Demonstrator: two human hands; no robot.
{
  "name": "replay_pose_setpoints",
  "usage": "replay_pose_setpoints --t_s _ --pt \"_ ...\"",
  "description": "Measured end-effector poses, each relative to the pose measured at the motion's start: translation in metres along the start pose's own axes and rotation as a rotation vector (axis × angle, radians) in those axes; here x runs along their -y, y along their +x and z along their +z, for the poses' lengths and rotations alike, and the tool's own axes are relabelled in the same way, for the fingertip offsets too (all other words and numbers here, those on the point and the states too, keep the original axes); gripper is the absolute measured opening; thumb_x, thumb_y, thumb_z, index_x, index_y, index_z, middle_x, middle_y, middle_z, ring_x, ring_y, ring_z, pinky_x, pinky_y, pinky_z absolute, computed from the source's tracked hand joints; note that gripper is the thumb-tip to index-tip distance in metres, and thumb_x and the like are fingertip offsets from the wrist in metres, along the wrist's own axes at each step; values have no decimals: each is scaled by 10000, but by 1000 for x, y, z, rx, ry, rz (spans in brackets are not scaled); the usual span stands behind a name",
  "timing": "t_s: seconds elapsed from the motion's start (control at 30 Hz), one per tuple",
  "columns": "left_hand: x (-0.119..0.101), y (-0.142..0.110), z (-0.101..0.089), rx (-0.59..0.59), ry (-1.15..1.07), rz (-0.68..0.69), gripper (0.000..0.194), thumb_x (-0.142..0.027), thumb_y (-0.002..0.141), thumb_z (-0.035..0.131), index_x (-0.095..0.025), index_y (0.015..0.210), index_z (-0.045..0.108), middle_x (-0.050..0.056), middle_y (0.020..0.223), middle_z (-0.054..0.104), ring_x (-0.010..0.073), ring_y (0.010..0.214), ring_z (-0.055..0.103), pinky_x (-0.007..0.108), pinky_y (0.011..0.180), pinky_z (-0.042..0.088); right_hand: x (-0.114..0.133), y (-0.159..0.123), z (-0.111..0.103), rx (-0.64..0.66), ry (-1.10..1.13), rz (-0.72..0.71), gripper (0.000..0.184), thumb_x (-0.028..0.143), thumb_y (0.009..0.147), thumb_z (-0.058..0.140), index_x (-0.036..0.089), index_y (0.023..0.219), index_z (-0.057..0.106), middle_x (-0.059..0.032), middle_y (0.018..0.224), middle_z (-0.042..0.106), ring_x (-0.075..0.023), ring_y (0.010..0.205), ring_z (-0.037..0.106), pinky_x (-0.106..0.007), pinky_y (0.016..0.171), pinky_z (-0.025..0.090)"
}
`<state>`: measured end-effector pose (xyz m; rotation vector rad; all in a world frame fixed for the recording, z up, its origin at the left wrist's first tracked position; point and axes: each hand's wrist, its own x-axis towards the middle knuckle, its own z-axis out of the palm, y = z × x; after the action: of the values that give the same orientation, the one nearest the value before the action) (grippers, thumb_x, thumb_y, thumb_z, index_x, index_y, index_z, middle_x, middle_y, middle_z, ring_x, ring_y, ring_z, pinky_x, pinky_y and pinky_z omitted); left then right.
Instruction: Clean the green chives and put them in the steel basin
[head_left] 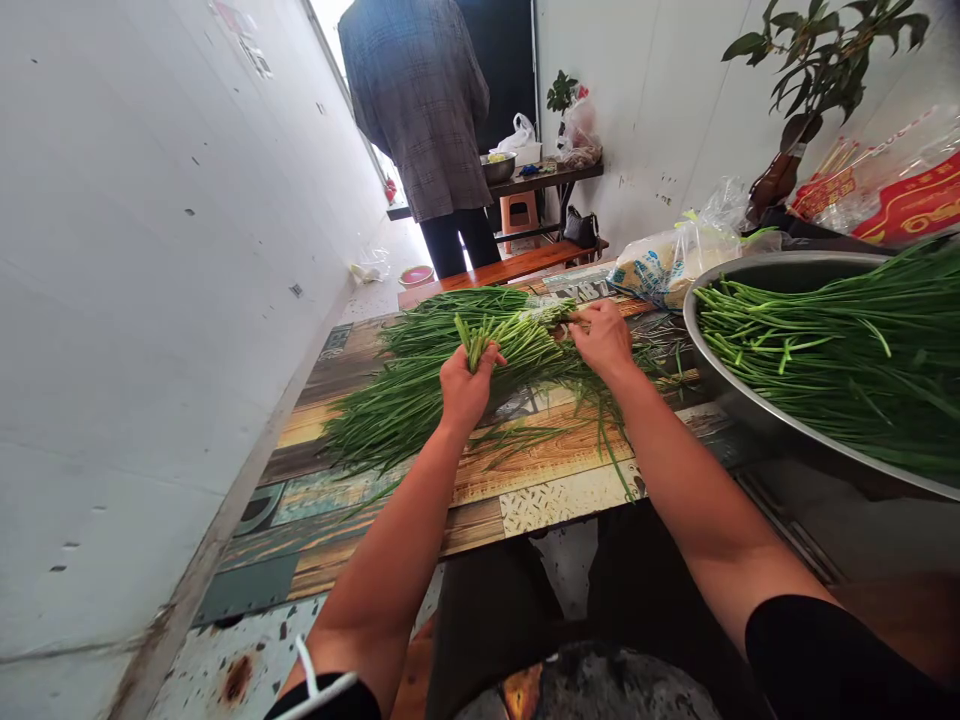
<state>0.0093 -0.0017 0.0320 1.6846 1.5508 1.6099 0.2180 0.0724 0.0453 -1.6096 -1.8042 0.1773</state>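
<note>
Long green chives lie in a thick pile on the table, their pale stem ends toward the right. My left hand is closed round a bunch of chives, with the cut-looking pale ends sticking up above the fist. At the right end of the pile, my right hand pinches at the stem ends of the chives, thumb and fingers together. Loose blades and thin scraps are scattered under and beside my right wrist.
A large metal basin full of chives stands at the right. Behind it are a plastic bag, a red-printed bag and a potted plant. A wall runs along the left. A person stands beyond the bench.
</note>
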Motion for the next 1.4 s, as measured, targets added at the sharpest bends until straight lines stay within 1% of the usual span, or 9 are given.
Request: replay_pose_setpoints --t_s 0.13,0.27,0.37,0.6,0.73,0.83,0.97,1.3,1.4 --pt "2 3 0 -76 -178 1 298 -473 866 588 -176 871 620 -7 687 637 118 685 588 252 746 476 5 -4 5 135 -151 17 440 491 907 519 149 804 775 -143 822 690 -259 856 619 -333 744 424" --pt "9 6 3 -126 -295 -1 323 -507 866 595 -190 926 578 -42 611 579 106 614 584 251 702 490 5 -6 17 151 -72 -297 198 284 859 620 177 912 777 -106 950 667 -232 903 562 -327 774 415" --pt "7 8 3 -177 -341 11 319 -498 856 622 -194 940 570 -52 605 572 103 616 600 247 701 493 4 -10 28 169 -82 -442 175 187 833 620 192 887 787 -115 967 620 -256 968 495 -352 792 410" --pt "-8 9 -5 -193 -478 70 361 -544 834 641 -200 894 548 -60 606 530 71 469 483 214 497 388 4 -11 32 101 5 -405 157 204 825 625 186 797 778 -121 978 611 -270 1014 460 -392 853 401" --pt "-3 7 -5 -193 -179 130 369 -530 810 669 -176 908 628 -25 674 597 88 559 512 229 589 420 11 -10 24 151 294 -404 139 184 805 609 159 806 746 -77 867 663 -194 841 542 -341 814 425" --pt "1 3 -3 -80 87 202 311 -475 803 686 -164 817 670 18 744 653 128 687 567 252 691 441 20 -13 21 303 527 -403 144 220 800 594 153 820 721 -34 770 673 -136 682 536 -269 672 414" --pt "0 -1 1 60 196 258 297 -387 886 575 -170 699 654 36 746 665 145 728 575 256 716 433 28 -18 18 341 647 -386 153 283 766 616 147 753 684 -5 669 623 -108 612 489 -238 594 367" --pt "-2 0 0 180 256 73 232 -355 830 634 -151 744 702 4 687 659 130 648 525 247 653 384 28 -14 12 403 751 -174 398 531 629 710 141 631 632 14 584 537 -90 560 412 -243 527 319" --pt "-4 0 0 182 280 43 260 -368 828 628 -146 709 690 -6 640 622 123 625 497 247 635 367 24 -11 11 353 743 -98 429 562 631 706 147 585 608 27 541 484 -84 537 374 -248 514 296"
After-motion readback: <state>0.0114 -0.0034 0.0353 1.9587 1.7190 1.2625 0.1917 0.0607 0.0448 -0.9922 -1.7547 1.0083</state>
